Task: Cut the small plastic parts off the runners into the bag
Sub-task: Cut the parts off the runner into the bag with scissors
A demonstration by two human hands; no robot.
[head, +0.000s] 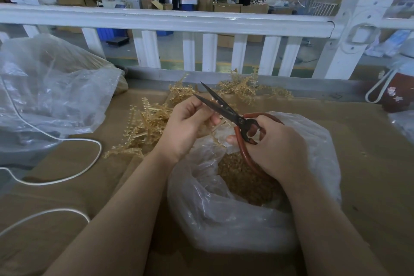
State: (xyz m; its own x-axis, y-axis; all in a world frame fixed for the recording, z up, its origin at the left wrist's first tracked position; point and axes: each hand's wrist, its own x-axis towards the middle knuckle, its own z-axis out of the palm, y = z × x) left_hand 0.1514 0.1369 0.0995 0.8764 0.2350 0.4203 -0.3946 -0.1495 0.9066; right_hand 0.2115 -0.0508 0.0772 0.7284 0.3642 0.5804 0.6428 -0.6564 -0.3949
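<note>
Over the open bag (257,215) on the table (369,141), we are pinching a runner (220,124) in our left hand (188,127) and gripping open scissors (226,110) in our right hand (275,148), likely closing the blades next so parts drop inside.

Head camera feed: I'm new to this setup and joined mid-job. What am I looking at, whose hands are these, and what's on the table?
There is no machine here: a person works bare-handed, and the single picture comes from a camera on their head, looking forward and down. The right hand grips red-handled scissors, blades open. The left hand holds an amber plastic runner at the blades. Below the hands sits an open clear bag with cut amber parts inside. More runners lie piled on the cardboard-covered table, along with a white cord and a second clear bag at left.
</note>
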